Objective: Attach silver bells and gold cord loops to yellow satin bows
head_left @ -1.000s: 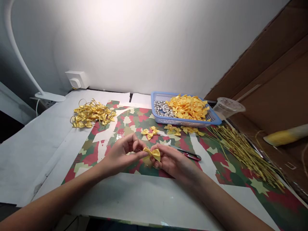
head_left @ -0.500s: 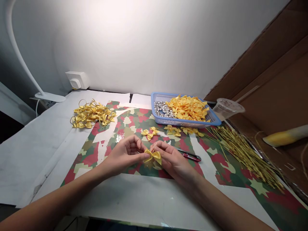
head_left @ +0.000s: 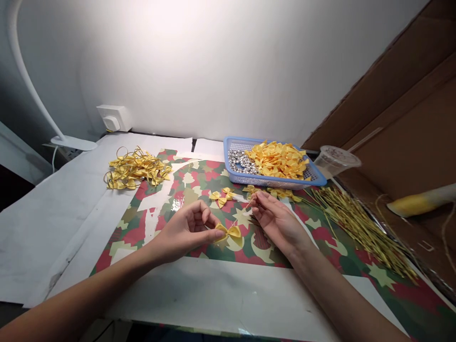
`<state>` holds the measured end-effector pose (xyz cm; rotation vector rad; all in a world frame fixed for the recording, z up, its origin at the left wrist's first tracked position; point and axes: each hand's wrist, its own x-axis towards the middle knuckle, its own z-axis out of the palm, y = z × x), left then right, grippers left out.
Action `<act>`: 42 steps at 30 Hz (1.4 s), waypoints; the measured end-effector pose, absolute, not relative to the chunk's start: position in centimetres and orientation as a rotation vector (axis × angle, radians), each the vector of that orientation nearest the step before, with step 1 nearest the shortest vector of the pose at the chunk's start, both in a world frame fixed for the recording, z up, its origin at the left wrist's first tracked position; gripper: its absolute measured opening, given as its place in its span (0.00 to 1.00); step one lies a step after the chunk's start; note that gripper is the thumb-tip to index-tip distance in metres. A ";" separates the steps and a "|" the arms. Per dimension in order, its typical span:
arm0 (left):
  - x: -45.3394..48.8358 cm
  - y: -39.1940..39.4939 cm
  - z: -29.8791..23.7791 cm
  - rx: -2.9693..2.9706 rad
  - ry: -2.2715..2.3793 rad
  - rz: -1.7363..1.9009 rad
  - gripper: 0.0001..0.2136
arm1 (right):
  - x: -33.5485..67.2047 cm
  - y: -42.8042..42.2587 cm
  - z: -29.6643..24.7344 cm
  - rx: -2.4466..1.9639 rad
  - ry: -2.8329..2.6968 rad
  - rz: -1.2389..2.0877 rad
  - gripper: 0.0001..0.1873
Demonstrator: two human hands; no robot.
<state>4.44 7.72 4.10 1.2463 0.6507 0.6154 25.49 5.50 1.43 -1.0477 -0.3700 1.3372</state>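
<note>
Between thumb and fingers, my left hand [head_left: 190,230] pinches a yellow ribbon bow [head_left: 231,233] by its left loop, just above the patterned sheet. A thin pale thread [head_left: 242,211] runs up and right from the middle of the bow. My right hand [head_left: 276,216] is closed at the fingertips on the far end of this thread, apart from the bow. Beyond the hands, several yellow bows [head_left: 223,196] lie on the sheet. The dark-red tool seen before is mostly hidden by my right hand.
A blue basket [head_left: 278,182] holds yellow bows and silver beads. Left of it lies a heap of bows with gold ties [head_left: 138,168]. Gold-green stems [head_left: 359,228] lie at the right, near a clear plastic cup [head_left: 335,161] and a cardboard wall [head_left: 402,123].
My right hand has moved away from the bow, up and to the right, drawing the thread out straight. My left hand stays in place with the bow.
</note>
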 end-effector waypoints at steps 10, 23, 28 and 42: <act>3.8 7.6 4.1 1.421 0.589 0.457 0.07 | 24.8 5.1 1.6 -1.068 -0.450 1.322 0.20; 3.4 7.8 3.7 2.054 0.416 0.262 0.09 | 24.3 4.3 2.3 -1.008 -0.751 1.293 0.14; 3.4 7.8 3.2 2.265 0.370 0.420 0.12 | 24.5 4.5 3.6 -1.120 -1.065 1.181 0.13; 3.5 9.0 4.3 1.383 0.908 0.749 0.11 | 20.5 6.8 5.7 -1.038 -1.394 1.331 0.13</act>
